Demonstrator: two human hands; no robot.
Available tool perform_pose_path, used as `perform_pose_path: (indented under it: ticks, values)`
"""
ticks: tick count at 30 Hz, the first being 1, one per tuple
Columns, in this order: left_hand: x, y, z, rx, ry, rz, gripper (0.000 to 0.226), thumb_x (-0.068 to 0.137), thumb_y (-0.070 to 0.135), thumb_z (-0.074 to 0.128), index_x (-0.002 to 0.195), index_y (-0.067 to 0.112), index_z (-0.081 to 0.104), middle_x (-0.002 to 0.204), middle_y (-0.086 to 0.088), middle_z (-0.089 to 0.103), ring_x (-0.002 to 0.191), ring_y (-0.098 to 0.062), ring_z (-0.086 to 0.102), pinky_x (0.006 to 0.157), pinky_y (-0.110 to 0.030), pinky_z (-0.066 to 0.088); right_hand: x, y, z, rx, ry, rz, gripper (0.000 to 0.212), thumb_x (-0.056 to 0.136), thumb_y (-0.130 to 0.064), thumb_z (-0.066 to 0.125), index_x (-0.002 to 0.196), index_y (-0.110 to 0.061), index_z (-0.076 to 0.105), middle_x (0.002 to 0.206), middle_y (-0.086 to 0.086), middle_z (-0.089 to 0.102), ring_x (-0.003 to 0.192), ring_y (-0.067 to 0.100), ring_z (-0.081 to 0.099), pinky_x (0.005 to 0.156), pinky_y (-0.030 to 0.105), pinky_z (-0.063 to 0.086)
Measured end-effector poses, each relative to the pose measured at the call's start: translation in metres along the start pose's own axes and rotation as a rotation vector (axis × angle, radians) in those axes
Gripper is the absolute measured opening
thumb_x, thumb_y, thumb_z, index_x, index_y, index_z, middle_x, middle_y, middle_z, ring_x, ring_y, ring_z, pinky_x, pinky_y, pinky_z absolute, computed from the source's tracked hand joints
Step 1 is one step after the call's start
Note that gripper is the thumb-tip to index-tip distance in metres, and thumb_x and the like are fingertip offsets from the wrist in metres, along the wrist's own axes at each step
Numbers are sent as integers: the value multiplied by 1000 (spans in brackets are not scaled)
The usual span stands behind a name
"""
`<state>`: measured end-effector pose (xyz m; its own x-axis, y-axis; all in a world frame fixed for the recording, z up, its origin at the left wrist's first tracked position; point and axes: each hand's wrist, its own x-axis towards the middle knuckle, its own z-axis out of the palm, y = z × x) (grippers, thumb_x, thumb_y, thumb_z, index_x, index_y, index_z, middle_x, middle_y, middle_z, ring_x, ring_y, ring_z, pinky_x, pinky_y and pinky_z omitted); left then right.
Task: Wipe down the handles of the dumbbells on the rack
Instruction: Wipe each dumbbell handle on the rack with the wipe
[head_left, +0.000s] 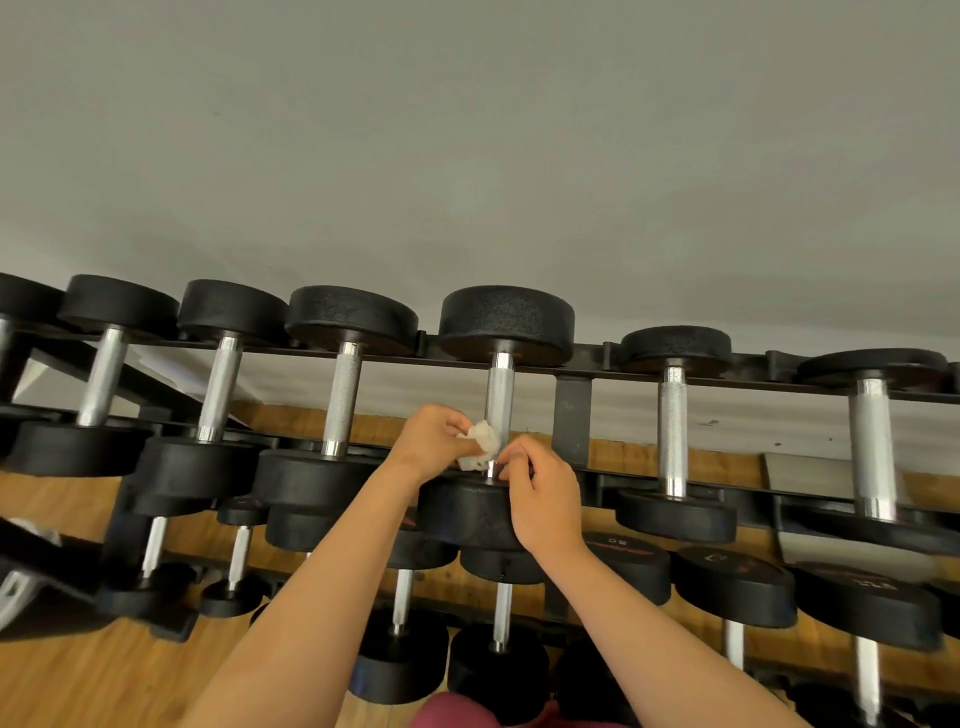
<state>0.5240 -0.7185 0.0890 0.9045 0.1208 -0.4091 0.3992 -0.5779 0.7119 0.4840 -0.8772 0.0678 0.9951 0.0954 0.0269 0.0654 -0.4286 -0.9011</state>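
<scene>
Grey wall (467, 130) above, wood floor (78, 675) below; black rack (571, 415) crosses the view in tiers, each holding a row of dumbbells.

Working item: middle dumbbell of the top tier, its handle (500, 400) lying between a far head (506, 322) by the wall and a near head (467, 512) under my wrists. Long axis of the handle runs straight away from me, near head to far head.

Left hand (434, 441): sits just left of the handle and pinches a crumpled white wipe (480, 441), pressing it against the handle's near end.

Right hand (543, 501): fingers curled in at the right of the handle, just above the near head. Whether they pinch the wipe's lower edge or the bare steel, I cannot tell.

Key relation: wipe and both hands sit at the near end. The knurled length lies beyond my fingers, toward the wall, uncovered.

Judgement: this handle is barely begun. The next stroke should run along the axis, away from me, with the left hand carrying the wipe, since it has the firmer hold.

Neighbouring handles on either side (342, 400) (672, 426) are well apart from both hands.
</scene>
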Motion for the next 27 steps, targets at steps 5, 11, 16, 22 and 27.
perform_pose_path:
  ticks: [5,11,16,22,27]
  values:
    - [-8,5,1,107,-107,5,23,75,21,82,94,11,73,93,-4,70,90,-16,63,80,-28,49,-1,-3,0,5,16,32,24,98,-16,45,84,-12,64,75,-9,60,72,9,58,65,28,48]
    - [-10,10,-5,88,-325,-88,20,85,25,73,103,16,70,105,-4,68,101,-19,62,90,-32,48,-2,-5,0,-82,24,33,27,99,-20,40,84,-14,61,76,-2,59,74,15,56,67,38,50]
    - [-17,6,-6,109,-178,-51,9,87,17,71,92,9,70,98,-8,66,92,-20,59,77,-30,45,-11,-7,5,-71,125,194,24,101,-23,40,93,-16,62,92,1,61,88,11,53,75,23,42]
    - [-59,15,14,-88,50,248,9,88,15,69,94,9,73,93,-7,70,91,-20,63,80,-31,48,-72,-18,-8,38,330,153,10,94,-26,59,105,-25,60,104,-14,56,101,-7,44,87,6,34]
    - [-117,34,50,-146,25,498,8,86,17,71,93,20,73,86,8,64,81,-1,55,72,-10,43,-101,-35,-40,583,282,255,18,95,-18,59,112,-13,64,98,10,71,89,24,68,80,34,56]
